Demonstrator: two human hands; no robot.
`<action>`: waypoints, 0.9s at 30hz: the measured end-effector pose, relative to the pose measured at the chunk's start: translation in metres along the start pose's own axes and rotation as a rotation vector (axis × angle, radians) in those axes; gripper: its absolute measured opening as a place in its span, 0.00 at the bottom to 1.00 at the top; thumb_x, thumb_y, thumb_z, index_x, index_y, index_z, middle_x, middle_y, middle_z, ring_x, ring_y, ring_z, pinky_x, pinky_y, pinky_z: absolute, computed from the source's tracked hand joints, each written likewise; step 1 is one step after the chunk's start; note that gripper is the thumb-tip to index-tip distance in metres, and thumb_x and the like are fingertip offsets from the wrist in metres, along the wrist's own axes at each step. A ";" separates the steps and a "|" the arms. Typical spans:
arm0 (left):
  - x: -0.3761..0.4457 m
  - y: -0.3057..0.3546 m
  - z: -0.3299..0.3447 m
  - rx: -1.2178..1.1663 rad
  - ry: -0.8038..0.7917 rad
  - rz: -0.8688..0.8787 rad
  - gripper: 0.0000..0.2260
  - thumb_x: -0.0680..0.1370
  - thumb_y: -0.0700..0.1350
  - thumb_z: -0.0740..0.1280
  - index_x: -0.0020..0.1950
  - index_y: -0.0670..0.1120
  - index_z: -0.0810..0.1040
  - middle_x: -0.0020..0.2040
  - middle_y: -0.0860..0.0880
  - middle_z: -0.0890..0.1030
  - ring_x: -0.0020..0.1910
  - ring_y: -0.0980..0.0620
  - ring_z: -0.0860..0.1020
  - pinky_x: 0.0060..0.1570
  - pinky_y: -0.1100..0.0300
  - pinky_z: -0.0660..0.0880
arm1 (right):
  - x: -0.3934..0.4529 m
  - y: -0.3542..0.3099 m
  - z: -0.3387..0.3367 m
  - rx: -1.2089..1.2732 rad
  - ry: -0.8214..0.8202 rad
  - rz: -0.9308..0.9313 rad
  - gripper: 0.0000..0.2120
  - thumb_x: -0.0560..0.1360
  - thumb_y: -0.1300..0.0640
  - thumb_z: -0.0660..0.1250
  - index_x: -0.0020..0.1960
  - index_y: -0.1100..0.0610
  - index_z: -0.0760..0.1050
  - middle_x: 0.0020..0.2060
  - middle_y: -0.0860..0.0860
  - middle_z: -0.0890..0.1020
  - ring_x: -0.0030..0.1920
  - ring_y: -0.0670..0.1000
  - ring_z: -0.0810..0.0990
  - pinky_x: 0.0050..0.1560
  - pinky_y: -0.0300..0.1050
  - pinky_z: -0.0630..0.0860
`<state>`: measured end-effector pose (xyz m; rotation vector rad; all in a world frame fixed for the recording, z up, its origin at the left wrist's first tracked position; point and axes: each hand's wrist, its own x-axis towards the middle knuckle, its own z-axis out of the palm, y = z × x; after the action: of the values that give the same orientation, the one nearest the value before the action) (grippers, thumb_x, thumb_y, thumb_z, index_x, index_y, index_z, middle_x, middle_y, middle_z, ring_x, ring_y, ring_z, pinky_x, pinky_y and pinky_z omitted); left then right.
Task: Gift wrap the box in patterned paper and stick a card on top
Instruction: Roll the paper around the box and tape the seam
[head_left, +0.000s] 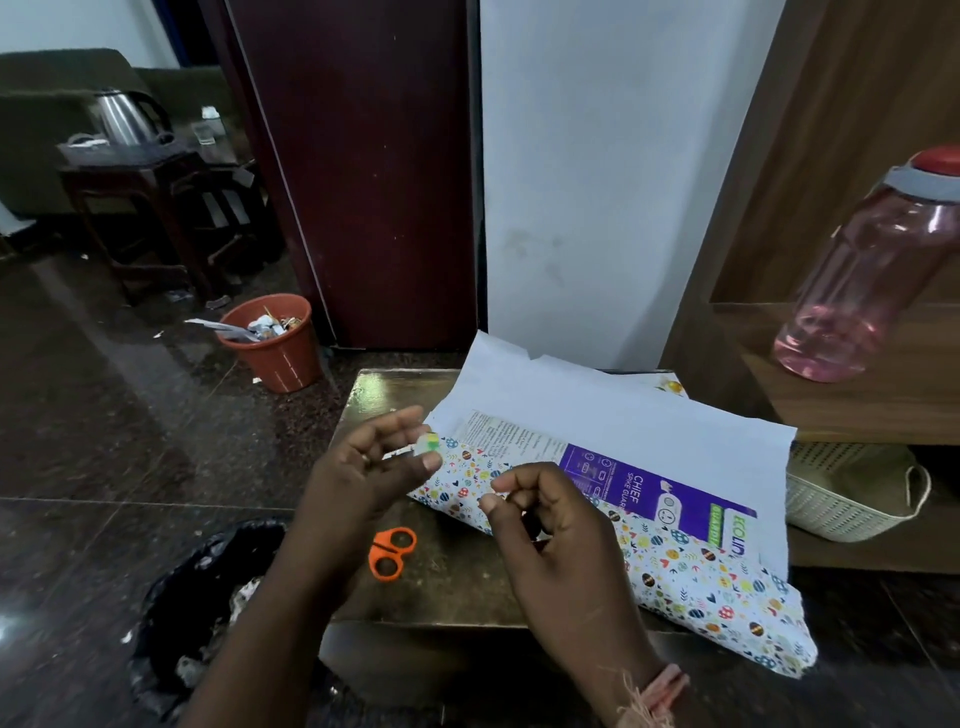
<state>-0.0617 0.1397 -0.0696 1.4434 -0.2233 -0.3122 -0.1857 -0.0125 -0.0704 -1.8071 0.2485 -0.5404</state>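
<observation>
The long purple and white cardboard box (654, 491) lies along the right side of the small brown counter (447, 582), half covered by white paper with colourful dots (701, 582). The left hand (363, 467) pinches a small roll of tape (428, 444). The right hand (550, 525) pinches something too small to tell. Little orange scissors (390, 552) lie near the counter's front edge.

Small brown table (395, 395) carries half-wrapped box (649, 499) under the right hand (561, 551); orange scissors (390, 552) between both wrists.
</observation>
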 end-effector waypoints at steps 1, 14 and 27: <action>-0.003 -0.001 0.007 -0.039 -0.051 -0.006 0.26 0.66 0.42 0.82 0.63 0.50 0.83 0.60 0.44 0.85 0.60 0.47 0.83 0.58 0.51 0.76 | 0.000 -0.001 -0.001 -0.003 0.007 0.005 0.04 0.79 0.53 0.71 0.52 0.46 0.77 0.39 0.45 0.80 0.37 0.47 0.79 0.37 0.40 0.75; -0.016 -0.009 0.046 -0.077 -0.185 0.000 0.23 0.65 0.47 0.81 0.60 0.50 0.85 0.58 0.42 0.85 0.56 0.46 0.83 0.58 0.51 0.78 | 0.006 0.002 -0.016 0.248 0.044 0.142 0.08 0.80 0.59 0.68 0.56 0.51 0.83 0.39 0.52 0.86 0.36 0.57 0.84 0.43 0.48 0.83; -0.018 -0.005 0.049 0.089 -0.167 0.067 0.22 0.68 0.41 0.81 0.60 0.54 0.85 0.49 0.46 0.86 0.49 0.53 0.84 0.51 0.57 0.80 | 0.020 0.002 -0.010 0.440 0.118 0.219 0.04 0.77 0.63 0.71 0.44 0.61 0.83 0.33 0.61 0.84 0.28 0.56 0.80 0.36 0.52 0.82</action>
<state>-0.0955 0.0994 -0.0681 1.4951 -0.4247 -0.3721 -0.1733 -0.0307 -0.0657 -1.3059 0.3729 -0.5010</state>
